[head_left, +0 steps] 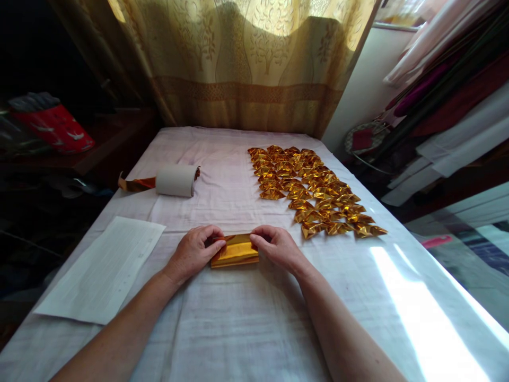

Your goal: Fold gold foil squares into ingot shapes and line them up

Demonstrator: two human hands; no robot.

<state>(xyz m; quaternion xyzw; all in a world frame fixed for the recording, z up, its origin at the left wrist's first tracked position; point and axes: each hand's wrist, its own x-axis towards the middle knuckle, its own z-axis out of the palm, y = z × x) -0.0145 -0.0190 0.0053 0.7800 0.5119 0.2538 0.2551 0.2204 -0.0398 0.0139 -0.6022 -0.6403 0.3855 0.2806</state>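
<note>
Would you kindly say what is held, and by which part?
A gold foil piece: the left hand holds its far left corner, the right hand its far right corner.

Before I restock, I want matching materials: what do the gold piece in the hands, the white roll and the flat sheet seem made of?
Gold piece: glossy, probably foil or metallised paper; mirror-like glints, crisp folded edges.
White roll: perhaps paper; matte, pale outside, with a shiny gold-coloured strip at one end.
Flat sheet: likely paper; thin, matte, faint print-like lines.

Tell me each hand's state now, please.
Left hand: closed, holding the gold foil at its left end.
Right hand: closed, holding its right end.
</note>
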